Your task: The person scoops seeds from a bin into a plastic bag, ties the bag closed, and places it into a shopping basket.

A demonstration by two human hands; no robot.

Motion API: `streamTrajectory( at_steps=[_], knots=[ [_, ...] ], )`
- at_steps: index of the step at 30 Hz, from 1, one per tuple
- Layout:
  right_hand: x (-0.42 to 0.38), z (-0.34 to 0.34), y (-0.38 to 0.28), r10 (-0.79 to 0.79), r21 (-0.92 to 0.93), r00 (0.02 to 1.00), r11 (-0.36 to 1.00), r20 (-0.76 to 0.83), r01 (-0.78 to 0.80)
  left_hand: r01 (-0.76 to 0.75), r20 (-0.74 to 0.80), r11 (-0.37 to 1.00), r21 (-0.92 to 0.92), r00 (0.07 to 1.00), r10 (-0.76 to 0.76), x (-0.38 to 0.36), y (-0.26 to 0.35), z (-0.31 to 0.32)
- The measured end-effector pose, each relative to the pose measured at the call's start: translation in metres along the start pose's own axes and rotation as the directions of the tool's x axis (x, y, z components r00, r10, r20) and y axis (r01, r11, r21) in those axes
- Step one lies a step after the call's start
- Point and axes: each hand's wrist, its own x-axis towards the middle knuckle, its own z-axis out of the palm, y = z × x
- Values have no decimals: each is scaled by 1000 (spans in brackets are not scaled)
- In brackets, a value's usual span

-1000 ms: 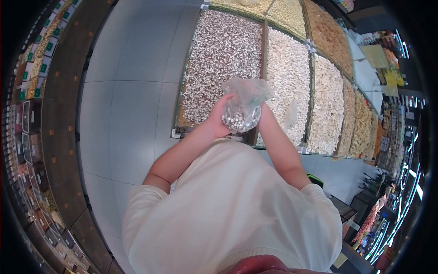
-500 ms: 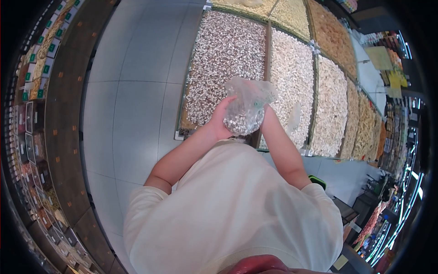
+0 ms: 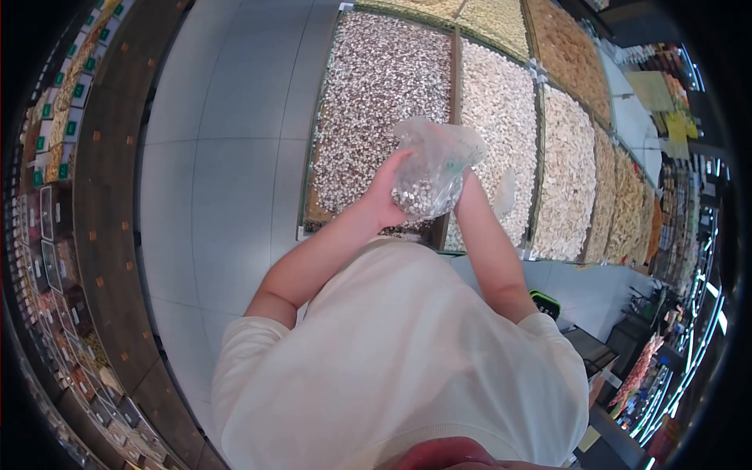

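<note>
Far L, goods shelving [image 3: 113, 235] w/ a dark wood front, then grey tiled floor [image 3: 235, 102]. Next, a bin of brown-and-white kernels [image 3: 384, 78], w/ the L hand [image 3: 384, 196] over its near end, wrapped round the L side of a clear plastic bag [image 3: 439, 160], thumb up along the film. Bag hangs btwn both hands, over the near part of the wood divider [image 3: 456, 86]; similar-looking loose kernels [image 3: 421, 197] sit in its bottom. Long axis runs up & away from the torso, top leaning R; both hands touch it, neither clearly nearer. R hand [image 3: 468, 188] grips the R side, fingers partly hidden. Further R, a bin of white pieces [image 3: 497, 94] w/ a translucent item [image 3: 505, 192] on top, type unclear.
</note>
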Motion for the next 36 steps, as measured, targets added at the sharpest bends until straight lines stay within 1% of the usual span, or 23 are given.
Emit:
streamTrajectory(
  at_steps=[6,8,10,11,13,14,19,23,26,28,32,34,35,36],
  knots=[
    [26,-12,-6,-22,64,998,998,55,19,-28,25,999,-21,999,28,-1,8,7],
    [25,-2,-9,-23,73,998,997,64,19,-33,40,999,-22,999,34,-2,11,7],
    [19,13,-16,2,-68,1000,998,-31,-4,-36,59,999,-32,998,37,-1,13,5],
    [21,11,-14,4,-69,999,998,-32,-6,-36,78,999,-39,996,39,-1,13,4],
    [24,9,-13,-20,-132,999,991,-42,15,-33,69,998,-46,997,36,-1,15,3],
    [24,8,-13,-19,-132,999,991,-43,13,-29,61,998,-50,998,32,-1,16,2],
    [24,6,-12,52,22,998,998,-45,-51,-42,66,998,-43,997,44,2,16,-2],
    [24,5,-11,53,37,997,998,-57,-51,-30,42,999,-35,999,32,6,16,-7],
    [22,3,-8,28,46,997,999,-72,-24,-3,68,998,-58,998,7,7,14,-9],
    [26,-3,-7,-13,-86,999,996,-29,11,-6,60,999,-51,998,9,6,13,-8],
    [31,-11,-2,-19,-42,1000,999,-14,18,-23,62,999,-41,998,25,4,11,-7],
    [27,-10,-1,17,26,999,1000,-50,-15,-26,57,999,-41,998,28,3,10,-7],
    [25,-9,-1,16,27,999,1000,-49,-15,-29,53,999,-42,998,31,3,9,-8],
    [24,-7,-1,31,30,999,999,-19,-31,-29,51,999,-41,998,31,3,8,-10]
  ],
)
